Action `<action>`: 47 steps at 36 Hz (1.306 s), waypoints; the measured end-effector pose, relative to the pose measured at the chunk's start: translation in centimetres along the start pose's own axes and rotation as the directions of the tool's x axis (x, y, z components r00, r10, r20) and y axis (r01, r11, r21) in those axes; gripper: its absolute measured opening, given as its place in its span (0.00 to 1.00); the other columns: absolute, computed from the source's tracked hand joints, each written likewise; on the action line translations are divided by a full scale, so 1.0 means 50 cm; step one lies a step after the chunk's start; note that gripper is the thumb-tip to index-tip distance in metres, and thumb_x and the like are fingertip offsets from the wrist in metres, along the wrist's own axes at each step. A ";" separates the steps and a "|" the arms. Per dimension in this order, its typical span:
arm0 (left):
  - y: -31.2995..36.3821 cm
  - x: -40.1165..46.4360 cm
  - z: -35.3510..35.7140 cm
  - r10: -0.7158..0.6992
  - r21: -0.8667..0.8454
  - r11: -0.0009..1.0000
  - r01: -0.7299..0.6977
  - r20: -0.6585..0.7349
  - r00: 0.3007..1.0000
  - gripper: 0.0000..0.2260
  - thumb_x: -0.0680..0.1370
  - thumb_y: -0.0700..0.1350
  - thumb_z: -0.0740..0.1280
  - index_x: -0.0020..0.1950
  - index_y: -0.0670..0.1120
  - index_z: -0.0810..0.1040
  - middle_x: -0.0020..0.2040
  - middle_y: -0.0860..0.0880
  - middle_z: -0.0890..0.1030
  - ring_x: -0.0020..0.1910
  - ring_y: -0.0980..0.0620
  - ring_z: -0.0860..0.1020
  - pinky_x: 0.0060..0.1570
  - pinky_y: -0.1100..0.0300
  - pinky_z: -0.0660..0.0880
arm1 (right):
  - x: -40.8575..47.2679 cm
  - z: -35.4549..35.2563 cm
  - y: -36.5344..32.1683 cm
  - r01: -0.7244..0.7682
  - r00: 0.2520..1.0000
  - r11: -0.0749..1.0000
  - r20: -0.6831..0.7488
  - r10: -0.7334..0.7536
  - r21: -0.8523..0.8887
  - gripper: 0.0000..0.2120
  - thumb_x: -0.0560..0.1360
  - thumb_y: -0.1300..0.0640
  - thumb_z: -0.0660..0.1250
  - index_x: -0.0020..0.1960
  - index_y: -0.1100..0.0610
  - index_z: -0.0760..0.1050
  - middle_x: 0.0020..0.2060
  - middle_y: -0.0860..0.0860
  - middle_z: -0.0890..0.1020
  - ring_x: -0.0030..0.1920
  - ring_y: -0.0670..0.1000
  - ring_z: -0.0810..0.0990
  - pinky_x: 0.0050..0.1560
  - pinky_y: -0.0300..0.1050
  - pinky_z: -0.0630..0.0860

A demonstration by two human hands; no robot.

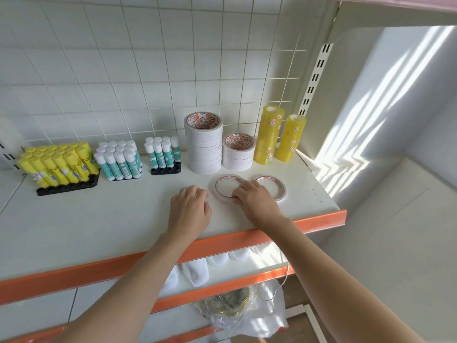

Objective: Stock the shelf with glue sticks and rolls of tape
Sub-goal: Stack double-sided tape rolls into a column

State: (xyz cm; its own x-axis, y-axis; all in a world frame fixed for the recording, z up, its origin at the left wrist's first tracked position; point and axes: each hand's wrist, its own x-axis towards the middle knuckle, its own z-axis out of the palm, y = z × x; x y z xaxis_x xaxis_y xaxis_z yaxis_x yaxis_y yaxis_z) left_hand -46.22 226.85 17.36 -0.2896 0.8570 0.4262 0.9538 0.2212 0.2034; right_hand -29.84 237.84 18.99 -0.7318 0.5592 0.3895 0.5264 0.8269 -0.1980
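Observation:
Two flat white tape rolls lie on the white shelf [99,219]. My right hand [257,201] grips the right rim of the left roll [223,188], fingers curled over it. The second roll [272,185] lies just right of that hand. My left hand [190,209] rests on the shelf left of the roll, fingers loosely curled, holding nothing. Behind stand a tall stack of white tape [204,144], a shorter stack [238,152] and two yellow tape stacks [269,134] [291,138]. Yellow glue sticks [59,164] and white-capped teal glue sticks [121,159] [163,154] stand in black trays at the left.
A white wire grid [148,70] backs the shelf. An orange strip [222,243] runs along the front edge. Lower shelves hold white items [195,271] and a plastic bag [237,305]. A wall [395,144] stands to the right.

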 end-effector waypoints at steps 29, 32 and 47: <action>0.009 0.005 0.009 -0.045 0.045 0.998 0.044 0.021 0.999 0.15 0.69 0.47 0.54 0.43 0.46 0.79 0.43 0.50 0.79 0.43 0.44 0.77 0.39 0.51 0.72 | 0.180 -0.063 0.067 -0.022 0.961 0.968 -0.273 -0.048 -0.248 0.08 0.68 0.63 0.76 0.39 0.60 0.76 0.38 0.56 0.79 0.38 0.59 0.78 0.30 0.44 0.67; 0.008 0.004 0.010 -0.043 0.044 0.998 0.042 0.022 0.999 0.14 0.69 0.47 0.54 0.44 0.47 0.78 0.42 0.50 0.78 0.43 0.45 0.77 0.39 0.51 0.72 | 0.202 -0.050 0.068 -0.038 0.973 0.968 -0.232 -0.021 -0.248 0.07 0.69 0.64 0.74 0.40 0.61 0.76 0.40 0.57 0.79 0.40 0.60 0.78 0.32 0.45 0.66; 0.005 0.005 0.009 -0.043 0.041 0.998 0.042 0.034 0.998 0.14 0.70 0.48 0.54 0.44 0.48 0.78 0.43 0.50 0.78 0.44 0.45 0.77 0.40 0.51 0.71 | 0.200 -0.043 0.072 -0.053 0.977 0.983 -0.215 0.013 -0.178 0.04 0.74 0.62 0.69 0.42 0.62 0.76 0.37 0.59 0.78 0.37 0.62 0.78 0.30 0.47 0.70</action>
State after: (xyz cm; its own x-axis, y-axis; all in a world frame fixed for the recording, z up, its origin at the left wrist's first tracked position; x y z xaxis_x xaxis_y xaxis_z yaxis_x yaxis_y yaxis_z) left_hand -46.02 227.34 17.12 -0.3280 0.8618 0.3869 0.9432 0.2758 0.1852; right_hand -34.34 246.27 24.10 -0.6146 0.5441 0.5711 0.6329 0.7723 -0.0547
